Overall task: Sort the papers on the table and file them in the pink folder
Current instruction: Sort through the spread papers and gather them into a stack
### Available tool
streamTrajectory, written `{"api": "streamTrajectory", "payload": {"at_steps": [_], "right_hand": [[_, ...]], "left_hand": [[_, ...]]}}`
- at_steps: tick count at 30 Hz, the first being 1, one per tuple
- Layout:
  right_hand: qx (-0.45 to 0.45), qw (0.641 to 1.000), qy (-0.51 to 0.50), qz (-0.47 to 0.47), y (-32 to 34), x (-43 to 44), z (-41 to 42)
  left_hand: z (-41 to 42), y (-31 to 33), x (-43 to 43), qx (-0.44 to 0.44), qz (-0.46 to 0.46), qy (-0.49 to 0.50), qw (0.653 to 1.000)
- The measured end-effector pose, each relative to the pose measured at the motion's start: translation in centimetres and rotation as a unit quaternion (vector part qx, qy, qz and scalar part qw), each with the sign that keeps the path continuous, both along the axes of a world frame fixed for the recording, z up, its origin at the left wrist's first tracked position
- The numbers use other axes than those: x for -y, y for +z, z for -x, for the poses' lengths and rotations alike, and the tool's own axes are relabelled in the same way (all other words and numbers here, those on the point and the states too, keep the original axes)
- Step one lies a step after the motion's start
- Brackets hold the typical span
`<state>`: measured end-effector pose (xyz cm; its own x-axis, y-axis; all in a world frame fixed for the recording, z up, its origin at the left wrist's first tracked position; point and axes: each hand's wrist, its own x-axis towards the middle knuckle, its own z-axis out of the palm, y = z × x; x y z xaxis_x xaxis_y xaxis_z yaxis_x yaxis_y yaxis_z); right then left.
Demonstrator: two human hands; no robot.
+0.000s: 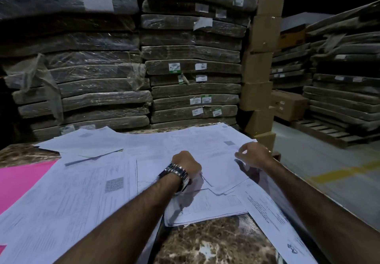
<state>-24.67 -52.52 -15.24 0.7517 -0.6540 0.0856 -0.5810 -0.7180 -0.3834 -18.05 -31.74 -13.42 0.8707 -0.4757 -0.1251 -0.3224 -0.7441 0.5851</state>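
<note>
**Meanwhile, both hands sat among the loose papers**

White printed papers (92, 191) lay spread in overlapping layers over most of the brown marbled table (216, 241). The pink card folder (20, 181) lay flat at the table's left edge, its right side covered by those sheets. The left hand (186, 164), with a steel wristwatch (178, 174) at the wrist, rested knuckles-up on the middle of the pile. Its fingers were curled under and hidden, so I could not tell whether it held anything. The right hand (254, 154) was near the table's far right corner, thumb and fingertips pinching the edge of one white sheet (222, 165). Behind the table rose stacks of plastic-wrapped flat bundles (195, 68), with a column of tan cardboard boxes (261, 58) beside them.
</note>
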Motion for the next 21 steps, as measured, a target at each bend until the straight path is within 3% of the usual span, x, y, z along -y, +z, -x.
{"api": "streamTrajectory", "payload": {"at_steps": [4, 8, 11, 14, 18, 21], "right_hand": [[-0.065, 0.996, 0.019, 0.052, -1.8, 0.3, -0.2], [-0.053, 0.996, 0.016, 0.074, -3.2, 0.9, -0.7], [-0.05, 0.995, 0.019, 0.088, -3.5, 1.0, -0.8], [-0.042, 0.995, 0.02, 0.092, -3.7, 1.1, -0.9], [-0.038, 0.994, 0.018, 0.101, -3.8, 0.9, -0.9], [-0.036, 0.994, 0.017, 0.105, -3.7, 0.7, -0.8]], "left_hand": [[-0.1, 0.6, 0.8, -0.018, -0.027, -0.01, 0.999], [0.0, 0.2, 0.4, -0.031, -0.072, -0.02, 0.997], [0.7, -0.1, 0.2, -0.103, -0.035, -0.023, 0.994], [1.6, 0.5, 0.0, -0.107, -0.014, -0.026, 0.994], [2.6, 0.6, 0.0, -0.239, 0.041, -0.021, 0.97], [3.1, 0.4, 0.1, -0.275, 0.09, -0.007, 0.957]]}}
